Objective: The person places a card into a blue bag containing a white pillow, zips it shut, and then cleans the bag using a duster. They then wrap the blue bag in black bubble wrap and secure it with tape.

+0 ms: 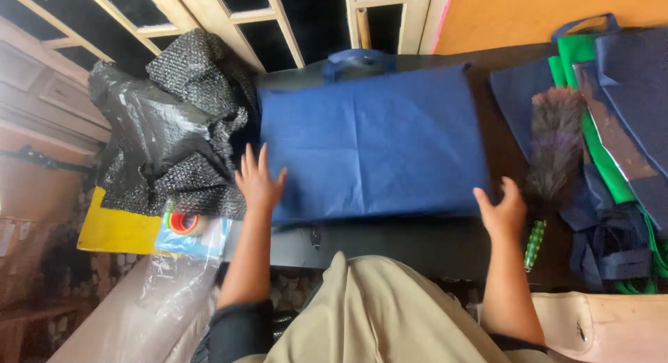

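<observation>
Bag workshop: stacked fabric bags (612, 106)

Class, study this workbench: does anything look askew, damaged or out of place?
Nothing is damaged. The blue bag lies flat and square between both hands. Only the black netting at its left is crumpled in a heap.

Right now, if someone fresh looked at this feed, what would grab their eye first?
The big blue fabric bag lying flat in the middle of the dark table, with the left hand on its left edge and the right hand at its lower right corner. Next, the crumpled black plastic sheeting heaped at the left, and the feather duster lying to the right beside green and navy bags.
</observation>
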